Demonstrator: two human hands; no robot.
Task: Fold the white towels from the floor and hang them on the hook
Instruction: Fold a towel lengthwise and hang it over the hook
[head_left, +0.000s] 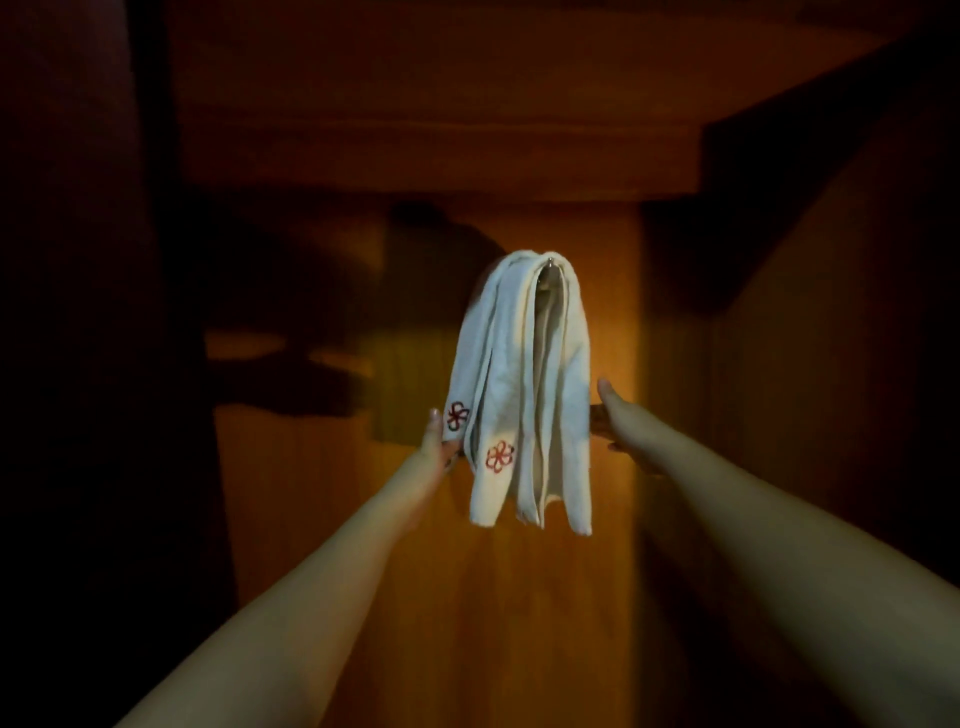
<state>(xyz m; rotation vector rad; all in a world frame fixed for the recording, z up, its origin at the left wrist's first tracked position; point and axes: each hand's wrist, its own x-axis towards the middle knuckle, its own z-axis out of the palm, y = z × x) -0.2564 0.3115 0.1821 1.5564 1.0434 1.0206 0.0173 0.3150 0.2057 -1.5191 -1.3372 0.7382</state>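
Note:
Folded white towels (524, 374) with red flower embroidery hang draped over a small metal hook (549, 267) on a wooden wall. Their layered ends dangle down at the centre of the view. My left hand (436, 441) touches the towels' lower left edge beside one flower, thumb up; its fingers are hidden behind the cloth. My right hand (615, 415) sits at the towels' right edge with the thumb extended and the fingers behind the fabric, so whether it grips is unclear.
The wooden wall panel (519, 597) behind the towels is lit orange. A wooden beam or shelf (441, 156) juts out overhead. Dark walls close in on the left and right, with my arms' shadows cast to the left.

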